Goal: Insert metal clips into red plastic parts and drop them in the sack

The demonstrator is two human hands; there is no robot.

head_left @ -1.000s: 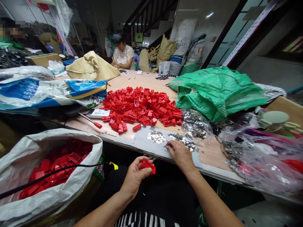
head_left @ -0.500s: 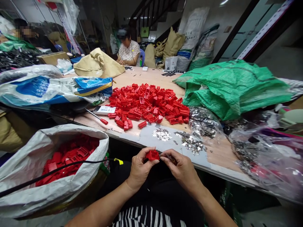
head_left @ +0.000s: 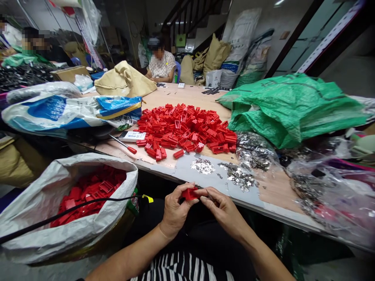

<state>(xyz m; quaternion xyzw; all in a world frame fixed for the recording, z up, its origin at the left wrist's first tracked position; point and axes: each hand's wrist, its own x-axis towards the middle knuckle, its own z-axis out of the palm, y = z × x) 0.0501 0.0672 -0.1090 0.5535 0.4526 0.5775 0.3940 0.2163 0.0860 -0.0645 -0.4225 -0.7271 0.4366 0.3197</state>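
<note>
Small boxy red plastic housing [head_left: 190, 193], matte, partly hidden by fingers, held over lap below table edge [head_left: 263, 207]. Left hand [head_left: 177, 208] clamped on it. Right hand [head_left: 222, 207] just beside, fingertips at its end; grip there unclear.

We see only a sliver of the red plastic part [head_left: 190, 193]; the left hand [head_left: 177, 208] wraps most of it, so its shape stays hidden. Whatever the right hand [head_left: 222, 207] may pinch beside it, we cannot make out. The silver metal pieces [head_left: 202, 166] are too small to tell apart. Low in the white woven sack [head_left: 35, 218], the red parts sit out of sight beneath the rim and upper layer. Contents of the clear plastic bag [head_left: 328, 195] blur behind the film, and the right edge cuts the bag off. The dark bits [head_left: 212, 91] at the table's far end are too small to identify. The bottom edge crops the striped shirt [head_left: 181, 269].
</note>
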